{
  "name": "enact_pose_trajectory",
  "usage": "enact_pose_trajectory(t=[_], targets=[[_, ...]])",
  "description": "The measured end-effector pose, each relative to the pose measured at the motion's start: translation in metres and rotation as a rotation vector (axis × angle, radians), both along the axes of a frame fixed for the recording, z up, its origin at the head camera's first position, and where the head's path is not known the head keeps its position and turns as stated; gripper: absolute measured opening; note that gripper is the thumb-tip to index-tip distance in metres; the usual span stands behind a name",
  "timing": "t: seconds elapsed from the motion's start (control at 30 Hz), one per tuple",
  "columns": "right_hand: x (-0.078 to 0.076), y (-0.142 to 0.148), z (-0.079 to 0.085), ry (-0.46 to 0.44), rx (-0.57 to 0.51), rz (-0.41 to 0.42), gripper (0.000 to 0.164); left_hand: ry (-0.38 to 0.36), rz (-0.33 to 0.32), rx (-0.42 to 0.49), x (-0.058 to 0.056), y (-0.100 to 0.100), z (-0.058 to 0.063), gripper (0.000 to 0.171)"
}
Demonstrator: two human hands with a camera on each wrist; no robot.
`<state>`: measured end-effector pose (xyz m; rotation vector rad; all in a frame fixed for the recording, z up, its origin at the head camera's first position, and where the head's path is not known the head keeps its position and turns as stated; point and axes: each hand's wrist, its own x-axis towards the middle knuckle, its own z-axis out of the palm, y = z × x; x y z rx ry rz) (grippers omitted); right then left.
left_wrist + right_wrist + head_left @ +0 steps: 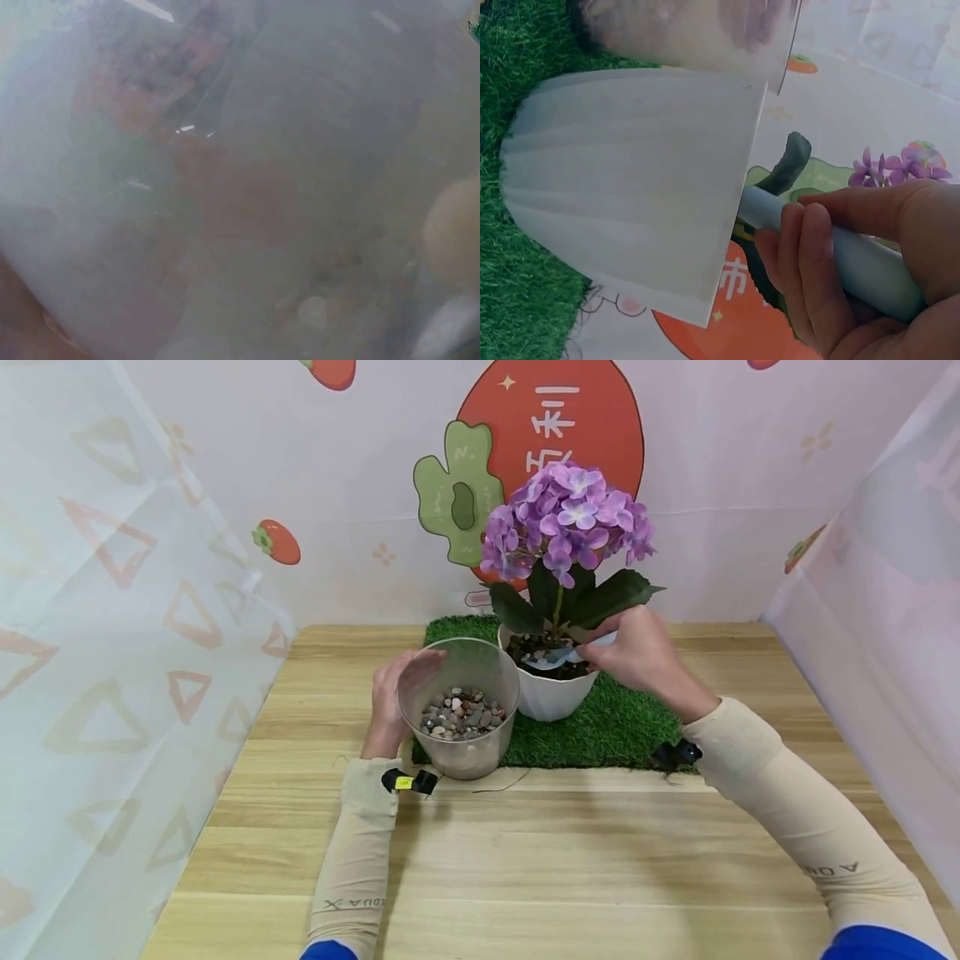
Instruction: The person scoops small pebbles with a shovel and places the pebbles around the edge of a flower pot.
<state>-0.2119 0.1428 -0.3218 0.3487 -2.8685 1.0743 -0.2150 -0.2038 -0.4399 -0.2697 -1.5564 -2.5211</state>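
A clear plastic tub (467, 756) holds several small pebbles (461, 714). My left hand (390, 693) grips it at its left side, the fingers partly seen through its wall. In the left wrist view the blurred tub wall (247, 202) fills most of the picture. My right hand (633, 652) holds a light blue scoop (870, 270) by its handle. The scoop's blade (551, 658) is inside a white flowerpot (551, 697), over dark soil and small stones. In the pot stands a plant with purple hydrangea flowers (566, 522) and green leaves; it hides part of the soil.
Pot and tub stand on a green turf mat (622, 727), the tub at its front left edge. The mat lies on a wooden table (585, 860). A white printed cloth (360, 485) encloses the back and sides.
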Motion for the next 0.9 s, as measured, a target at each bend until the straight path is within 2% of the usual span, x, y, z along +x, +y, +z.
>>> enact_pose_trajectory(t=[0.2, 0.43, 0.7, 0.9], targets=[[0.001, 0.004, 0.002, -0.031, 0.013, -0.015, 0.017, 0.006, 0.004, -0.022, 0.000, 0.001, 0.000, 0.044], [0.006, 0.009, 0.010, -0.003, 0.032, 0.002, 0.015, 0.018, -0.005, 0.003, -0.001, 0.001, 0.000, 0.040], [0.013, 0.011, 0.020, -0.092, 0.091, -0.030, 0.020, 0.004, -0.005, 0.026, 0.000, 0.001, 0.001, 0.038], [0.014, 0.015, 0.020, -0.066, 0.100, -0.029, 0.020, -0.006, -0.005, 0.019, 0.000, 0.000, 0.000, 0.042]])
